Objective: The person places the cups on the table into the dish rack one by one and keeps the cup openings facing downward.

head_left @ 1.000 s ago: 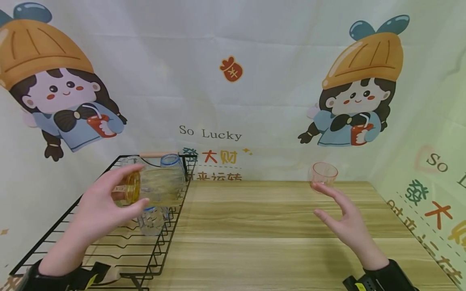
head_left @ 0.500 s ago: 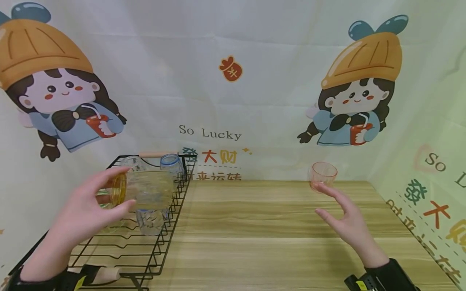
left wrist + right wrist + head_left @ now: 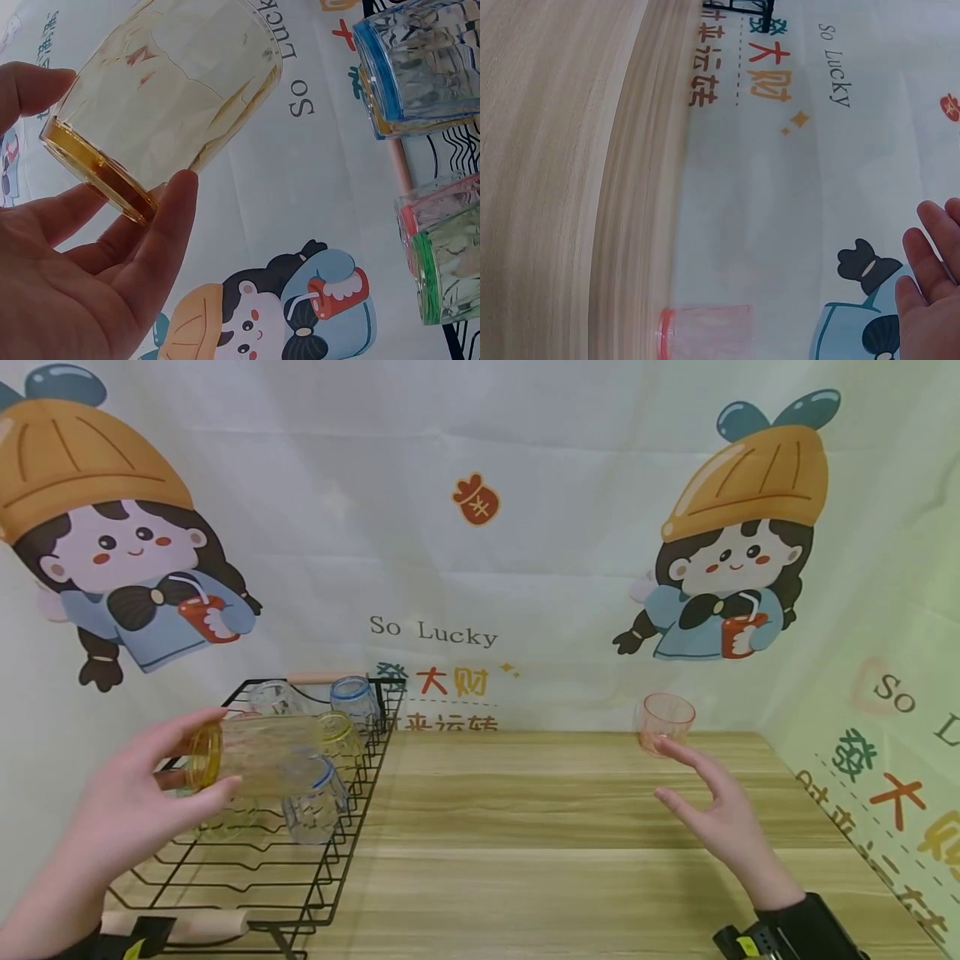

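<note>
Held sideways over the rack is a yellow-tinted drinking glass (image 3: 262, 747), its amber base toward my palm. My left hand (image 3: 135, 793) grips it by that base end, thumb and fingers around it, as the left wrist view also shows with the glass (image 3: 180, 82) tilted. Below and behind it, upturned glasses stand on the black wire rack: a blue-edged one (image 3: 311, 814), a yellow one (image 3: 342, 747), another blue-edged one (image 3: 356, 703) and a green-tinted one (image 3: 228, 822), partly hidden. My right hand (image 3: 723, 818) hovers with fingers spread, holding nothing, its fingertips overlapping a pink glass (image 3: 667, 718) in the head view.
The black wire rack (image 3: 291, 927) has a wooden handle (image 3: 183, 926) at its near end and stands on the left of the wood-grain table (image 3: 525, 827). A clear glass (image 3: 273, 698) sits at its far end. A printed cloth backdrop (image 3: 555, 568) rises behind the table.
My left hand has moved left and slightly down with the yellow glass, uncovering the yellow and blue-edged glasses on the rack. The right hand has barely shifted.
</note>
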`<state>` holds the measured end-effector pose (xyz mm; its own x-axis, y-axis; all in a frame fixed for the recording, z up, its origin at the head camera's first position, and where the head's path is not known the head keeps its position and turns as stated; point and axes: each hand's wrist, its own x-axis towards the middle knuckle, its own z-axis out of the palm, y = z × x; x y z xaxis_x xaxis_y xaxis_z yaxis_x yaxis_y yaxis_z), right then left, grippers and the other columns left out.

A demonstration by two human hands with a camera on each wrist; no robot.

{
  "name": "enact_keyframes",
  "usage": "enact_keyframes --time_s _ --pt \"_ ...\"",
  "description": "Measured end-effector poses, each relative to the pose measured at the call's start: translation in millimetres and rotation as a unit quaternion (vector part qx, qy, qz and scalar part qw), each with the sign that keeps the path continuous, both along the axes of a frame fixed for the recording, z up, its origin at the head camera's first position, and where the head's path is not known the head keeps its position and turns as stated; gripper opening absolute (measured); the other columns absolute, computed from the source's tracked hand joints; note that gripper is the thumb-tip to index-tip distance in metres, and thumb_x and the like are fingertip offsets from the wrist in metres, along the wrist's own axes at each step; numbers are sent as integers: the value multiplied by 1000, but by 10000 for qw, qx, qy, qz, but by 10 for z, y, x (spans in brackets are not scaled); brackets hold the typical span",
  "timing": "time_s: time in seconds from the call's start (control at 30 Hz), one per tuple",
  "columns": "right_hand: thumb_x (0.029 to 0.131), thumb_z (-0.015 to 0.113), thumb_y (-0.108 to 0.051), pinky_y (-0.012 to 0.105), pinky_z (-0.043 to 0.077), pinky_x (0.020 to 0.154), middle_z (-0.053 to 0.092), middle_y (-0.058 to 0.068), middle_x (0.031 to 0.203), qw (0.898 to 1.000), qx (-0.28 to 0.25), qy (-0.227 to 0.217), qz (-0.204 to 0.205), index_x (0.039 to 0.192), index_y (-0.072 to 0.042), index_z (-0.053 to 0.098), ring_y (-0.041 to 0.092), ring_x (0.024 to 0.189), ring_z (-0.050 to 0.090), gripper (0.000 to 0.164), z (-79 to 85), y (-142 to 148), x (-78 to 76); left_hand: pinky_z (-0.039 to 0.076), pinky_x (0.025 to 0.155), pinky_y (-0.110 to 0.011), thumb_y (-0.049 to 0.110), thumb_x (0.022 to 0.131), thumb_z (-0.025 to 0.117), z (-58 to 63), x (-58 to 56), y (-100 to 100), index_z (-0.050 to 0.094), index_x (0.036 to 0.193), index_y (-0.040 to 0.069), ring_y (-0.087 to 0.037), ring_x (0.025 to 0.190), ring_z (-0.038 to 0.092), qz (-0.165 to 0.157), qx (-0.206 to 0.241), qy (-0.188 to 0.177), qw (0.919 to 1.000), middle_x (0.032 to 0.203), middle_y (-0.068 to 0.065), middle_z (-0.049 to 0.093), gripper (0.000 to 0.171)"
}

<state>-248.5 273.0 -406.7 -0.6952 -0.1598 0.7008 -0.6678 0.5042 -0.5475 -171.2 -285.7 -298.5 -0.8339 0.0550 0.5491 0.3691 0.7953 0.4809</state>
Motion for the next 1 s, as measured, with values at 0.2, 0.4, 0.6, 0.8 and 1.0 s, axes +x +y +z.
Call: enact_keyframes --time_s 0.2,0.4,0.6,0.8,1.0 --pt "83 73 8 15 28 105 55 -3 142 10000 -50 -1 8 138 -3 56 -2 127 44 59 -24 15 -5 49 60 -9 11 82 80 -32 1 -135 43 147 0 -45 96 60 205 -108 -251 9994 129 -29 48 75" --pt "83 73 8 14 28 106 53 -7 143 9999 -84 -36 48 138 -3 56 -2 127 44 58 -41 32 -4 51 54 -19 16 85 79 -95 -15 -278 41 147 -2 -51 92 60 445 -229 -463 9977 130 -32 48 75" --pt "85 72 6 14 28 105 54 7 143 9999 -10 -95 -48 138 -2 55 -4 127 43 57 -54 44 -9 46 58 -12 17 83 80 -142 -40 -396 46 142 -5 -47 105 50 473 -486 -367 9970 129 -32 51 71" --pt "85 74 3 13 27 104 55 14 140 9998 37 -144 -137 139 -3 55 -6 127 40 58 -81 39 -12 55 58 -32 17 82 81 -164 -4 -492 46 140 -7 -51 106 48 520 -792 -683 9932 127 -35 50 72" --pt "84 74 3 13 27 104 57 13 138 9998 6 -76 -166 138 -4 56 -5 127 41 58 -97 42 -18 55 65 -59 20 82 81 -169 37 -519 45 138 -11 -55 107 47 566 -1109 -1052 9866 128 -39 48 74"
